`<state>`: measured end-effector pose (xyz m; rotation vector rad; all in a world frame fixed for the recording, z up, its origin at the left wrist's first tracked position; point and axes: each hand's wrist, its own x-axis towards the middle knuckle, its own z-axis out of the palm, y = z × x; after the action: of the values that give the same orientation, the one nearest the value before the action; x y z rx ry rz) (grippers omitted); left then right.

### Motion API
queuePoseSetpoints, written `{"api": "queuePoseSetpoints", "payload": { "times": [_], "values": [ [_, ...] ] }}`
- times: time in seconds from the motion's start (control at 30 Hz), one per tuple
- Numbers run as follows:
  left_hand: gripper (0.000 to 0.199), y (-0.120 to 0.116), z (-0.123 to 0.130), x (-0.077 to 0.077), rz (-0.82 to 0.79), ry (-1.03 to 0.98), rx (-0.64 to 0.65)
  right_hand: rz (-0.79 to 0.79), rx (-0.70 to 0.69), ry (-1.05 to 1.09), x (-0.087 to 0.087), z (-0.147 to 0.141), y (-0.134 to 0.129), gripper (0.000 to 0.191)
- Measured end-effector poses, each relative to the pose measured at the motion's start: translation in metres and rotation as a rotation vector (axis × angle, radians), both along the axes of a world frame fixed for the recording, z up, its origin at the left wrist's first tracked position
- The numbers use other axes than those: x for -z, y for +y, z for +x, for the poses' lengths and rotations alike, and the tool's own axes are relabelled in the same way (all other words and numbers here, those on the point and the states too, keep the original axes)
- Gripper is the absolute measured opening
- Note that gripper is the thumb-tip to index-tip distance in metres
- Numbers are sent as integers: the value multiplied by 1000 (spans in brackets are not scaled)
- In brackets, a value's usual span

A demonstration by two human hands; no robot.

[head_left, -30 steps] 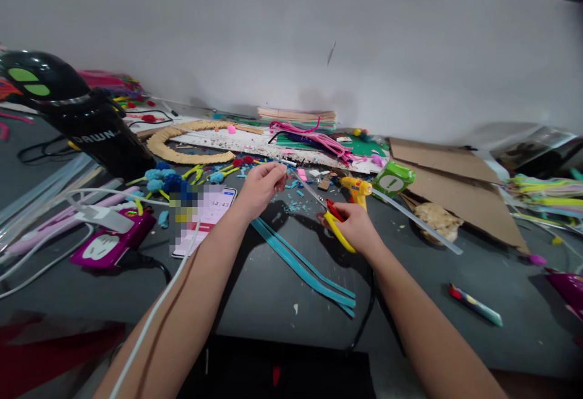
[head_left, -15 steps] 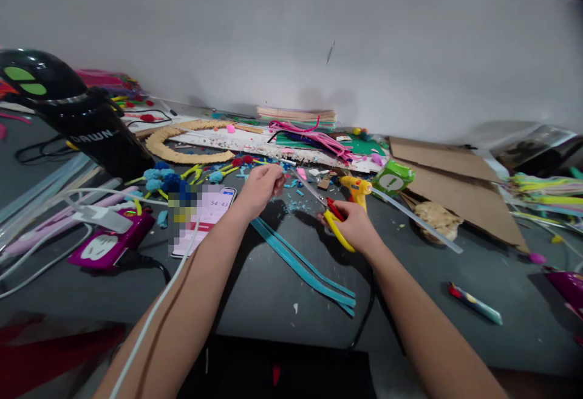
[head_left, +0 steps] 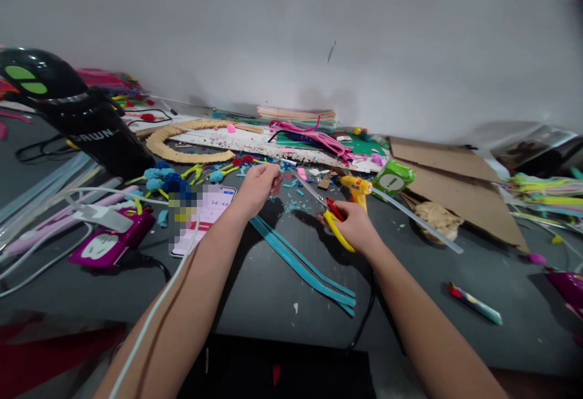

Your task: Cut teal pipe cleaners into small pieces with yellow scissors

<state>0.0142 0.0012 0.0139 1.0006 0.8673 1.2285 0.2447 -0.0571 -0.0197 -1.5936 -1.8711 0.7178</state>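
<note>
My right hand (head_left: pixel 353 226) is wrapped round the red and yellow handles of a pair of scissors (head_left: pixel 312 189), whose metal blades point up and left. My left hand (head_left: pixel 260 187) is closed in a pinch just left of the blade tips; whatever is between its fingers is too small or hidden to make out. Flat turquoise strips (head_left: pixel 303 265) run from beneath my left wrist toward the lower right; I cannot tell whether that hand grips them. Tiny blue clippings (head_left: pixel 296 206) lie scattered on the grey table under the blades.
A yellow glue gun (head_left: pixel 357 186) with a clear glue stick stands beyond my right hand, beside a green packet (head_left: pixel 394 177). To the left are a phone (head_left: pixel 207 220), a purple power adapter (head_left: pixel 109 241) and a black bottle (head_left: pixel 98 126). Cardboard (head_left: pixel 464 198) lies right.
My left hand has shifted very slightly left. The right hand and scissors look the same, and the phone's timer has advanced by one.
</note>
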Motion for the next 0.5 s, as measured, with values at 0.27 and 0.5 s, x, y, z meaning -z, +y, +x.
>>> {"api": "queuePoseSetpoints", "payload": {
  "times": [0.27,0.5],
  "values": [
    [31,-2,0,-1,-58,-3,37,23,26,-34,0,-1,-1,40],
    [33,-2,1,-1,-82,11,30,34,11,-58,2,0,0,40]
  ]
}}
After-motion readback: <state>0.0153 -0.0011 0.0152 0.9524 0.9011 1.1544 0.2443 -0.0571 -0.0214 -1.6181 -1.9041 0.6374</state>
